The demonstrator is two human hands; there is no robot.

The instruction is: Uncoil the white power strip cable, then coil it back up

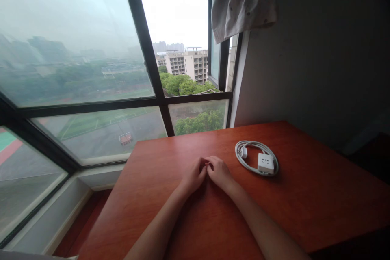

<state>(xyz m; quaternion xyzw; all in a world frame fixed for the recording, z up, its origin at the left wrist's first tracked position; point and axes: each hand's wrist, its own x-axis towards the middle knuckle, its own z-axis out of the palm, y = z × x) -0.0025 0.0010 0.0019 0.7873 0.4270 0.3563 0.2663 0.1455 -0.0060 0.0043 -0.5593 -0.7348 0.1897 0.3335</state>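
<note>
My left hand (195,175) and my right hand (218,171) rest side by side on the reddish-brown table (304,203), fingertips touching each other. Both have their fingers curled under, and nothing shows in either. A white power strip (265,163) lies to the right of my right hand, a short gap away. Its grey-white cable (247,146) is coiled in a loop around it, with the plug inside the loop at the far left.
A large window with dark frames (152,69) runs along the table's far and left sides. A pale cloth (243,2) hangs at the window's upper right. A grey wall (319,48) stands behind the table on the right.
</note>
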